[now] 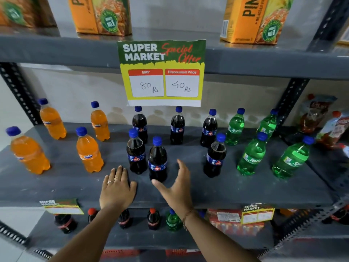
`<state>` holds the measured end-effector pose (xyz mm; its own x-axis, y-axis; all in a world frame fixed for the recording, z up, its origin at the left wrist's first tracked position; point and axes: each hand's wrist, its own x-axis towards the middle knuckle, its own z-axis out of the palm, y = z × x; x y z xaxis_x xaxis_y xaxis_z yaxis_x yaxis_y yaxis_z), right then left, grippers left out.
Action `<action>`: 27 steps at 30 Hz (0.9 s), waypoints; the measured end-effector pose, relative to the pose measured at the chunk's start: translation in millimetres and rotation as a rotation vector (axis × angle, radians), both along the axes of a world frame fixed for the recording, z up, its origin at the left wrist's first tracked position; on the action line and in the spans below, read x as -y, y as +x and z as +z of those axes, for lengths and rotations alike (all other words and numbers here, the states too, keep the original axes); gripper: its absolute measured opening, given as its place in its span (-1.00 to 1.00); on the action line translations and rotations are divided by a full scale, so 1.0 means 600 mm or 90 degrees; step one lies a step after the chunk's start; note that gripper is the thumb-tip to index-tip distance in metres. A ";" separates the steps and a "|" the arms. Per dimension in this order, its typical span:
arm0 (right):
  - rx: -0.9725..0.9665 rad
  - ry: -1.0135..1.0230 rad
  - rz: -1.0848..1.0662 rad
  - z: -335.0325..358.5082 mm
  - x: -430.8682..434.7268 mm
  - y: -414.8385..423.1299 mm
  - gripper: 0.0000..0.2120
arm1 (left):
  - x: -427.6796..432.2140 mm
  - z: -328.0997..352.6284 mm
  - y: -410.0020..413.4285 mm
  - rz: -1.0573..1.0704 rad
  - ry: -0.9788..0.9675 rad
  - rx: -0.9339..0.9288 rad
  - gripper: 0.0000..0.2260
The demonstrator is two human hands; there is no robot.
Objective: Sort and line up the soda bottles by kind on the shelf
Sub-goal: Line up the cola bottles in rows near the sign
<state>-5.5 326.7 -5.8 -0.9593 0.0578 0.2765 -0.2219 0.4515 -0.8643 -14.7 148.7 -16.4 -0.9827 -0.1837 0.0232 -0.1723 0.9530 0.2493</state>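
On the grey shelf (236, 188) stand several orange Fanta bottles (88, 154) at the left, several dark cola bottles (157, 161) in the middle and several green Sprite bottles (251, 157) at the right, all upright with blue caps. My left hand (117, 188) lies flat on the shelf, fingers apart, just left of the nearest cola bottle. My right hand (177, 188) is open and empty, its thumb close to that bottle's base and its fingers raised to the bottle's right.
A price sign (163, 72) hangs from the upper shelf, above the back cola bottles. Orange juice cartons (103, 15) stand on the top shelf. Red pouches (317, 116) sit at the far right. The lower shelf holds red-capped cola bottles (154, 219) and red packs.
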 end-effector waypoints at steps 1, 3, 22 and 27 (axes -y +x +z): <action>0.062 -0.016 0.013 -0.002 0.014 -0.011 -0.12 | 0.002 0.000 0.000 -0.002 -0.001 0.005 -0.44; 0.115 -0.044 0.018 -0.007 0.026 -0.029 -0.27 | 0.004 0.001 0.001 -0.005 0.002 0.006 -0.44; 0.072 -0.117 -0.143 0.001 -0.042 -0.069 -0.50 | 0.001 0.039 -0.033 0.025 0.399 -0.102 -0.44; 0.079 -0.109 -0.144 -0.001 -0.042 -0.066 -0.50 | 0.003 0.033 -0.034 0.031 0.395 -0.139 -0.51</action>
<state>-45.4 351.8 -6.5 -0.9425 0.3096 0.1257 -0.0202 0.3227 -0.9463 -35.0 146.8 3.2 -0.9575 -0.2720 0.0965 -0.0951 0.6129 0.7844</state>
